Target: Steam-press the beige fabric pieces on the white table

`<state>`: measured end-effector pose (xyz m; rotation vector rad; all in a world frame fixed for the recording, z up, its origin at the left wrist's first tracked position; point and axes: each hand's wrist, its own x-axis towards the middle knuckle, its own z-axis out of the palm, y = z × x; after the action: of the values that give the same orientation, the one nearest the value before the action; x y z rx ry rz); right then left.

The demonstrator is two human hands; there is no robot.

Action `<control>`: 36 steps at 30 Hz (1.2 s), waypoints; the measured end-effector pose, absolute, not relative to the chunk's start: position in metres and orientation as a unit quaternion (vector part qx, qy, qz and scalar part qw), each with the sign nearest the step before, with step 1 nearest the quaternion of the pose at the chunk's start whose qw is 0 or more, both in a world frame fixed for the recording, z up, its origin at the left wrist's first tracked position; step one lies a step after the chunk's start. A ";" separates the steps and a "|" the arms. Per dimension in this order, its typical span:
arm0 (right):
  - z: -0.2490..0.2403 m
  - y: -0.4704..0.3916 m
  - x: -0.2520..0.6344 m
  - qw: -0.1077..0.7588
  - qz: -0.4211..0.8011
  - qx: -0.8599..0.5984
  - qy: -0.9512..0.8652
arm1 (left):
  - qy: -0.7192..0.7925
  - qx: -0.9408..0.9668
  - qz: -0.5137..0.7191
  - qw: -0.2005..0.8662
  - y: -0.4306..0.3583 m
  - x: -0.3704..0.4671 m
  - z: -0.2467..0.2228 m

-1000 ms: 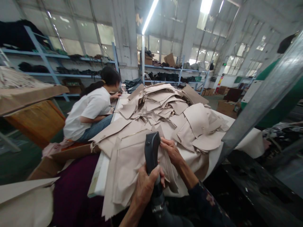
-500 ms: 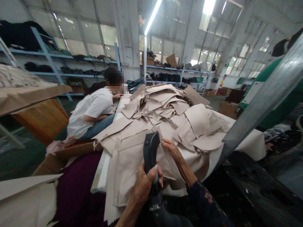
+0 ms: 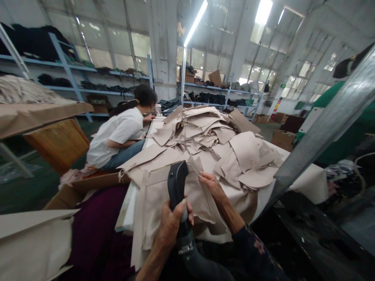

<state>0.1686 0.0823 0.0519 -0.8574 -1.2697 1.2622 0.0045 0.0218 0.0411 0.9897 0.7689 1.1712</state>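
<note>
My left hand [image 3: 172, 219] is wrapped round the neck of a black suction nozzle [image 3: 176, 180], whose curved head points away from me. A ribbed-looking black hose [image 3: 202, 268] with a metal clamp runs from its lower end. The head lies over a beige fabric piece [image 3: 156, 218] with a stitched band along its top. My right hand [image 3: 215, 192] pinches the right edge of this fabric between thumb and fingers. Part of the fabric is hidden behind the nozzle and my left hand.
A heap of beige fabric pieces [image 3: 205, 128] covers the white table. At the left edge sits a person in a white shirt [image 3: 117, 136]. A slanted metal post [image 3: 319, 132] rises on the right. Dark purple cloth [image 3: 98, 230] fills a cardboard box [image 3: 66, 197] at lower left.
The nozzle and my left hand have shifted left over the fabric piece. My right hand stays on the edge. The seated person's head has turned slightly, and the view has swung a little left.
</note>
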 end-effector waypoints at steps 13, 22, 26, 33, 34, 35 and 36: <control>0.033 0.104 0.183 0.480 0.259 -0.563 -0.622 | 0.380 0.456 0.506 0.626 0.004 0.009 0.040; 0.060 0.130 0.134 0.298 0.030 -0.567 -0.767 | 0.448 0.336 0.587 0.585 0.018 -0.002 0.008; 0.071 0.172 0.103 0.216 0.057 -0.488 -0.844 | 0.443 0.330 0.595 0.584 0.019 -0.003 0.005; 0.084 0.186 0.113 0.185 0.144 -0.423 -0.876 | 0.447 0.306 0.602 0.587 0.029 -0.018 0.007; 0.085 0.181 0.117 0.192 0.152 -0.416 -0.876 | 0.438 0.304 0.603 0.593 0.029 -0.018 0.008; 0.087 0.175 0.121 0.200 0.160 -0.409 -0.876 | 0.429 0.303 0.603 0.601 0.030 -0.018 0.009; 0.088 0.170 0.125 0.207 0.167 -0.403 -0.875 | 0.424 0.303 0.602 0.605 0.030 -0.018 0.010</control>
<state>0.1246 0.1697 0.0880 -1.1233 -2.4378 0.4649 -0.0185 0.0302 0.0105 0.7005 0.9813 1.3929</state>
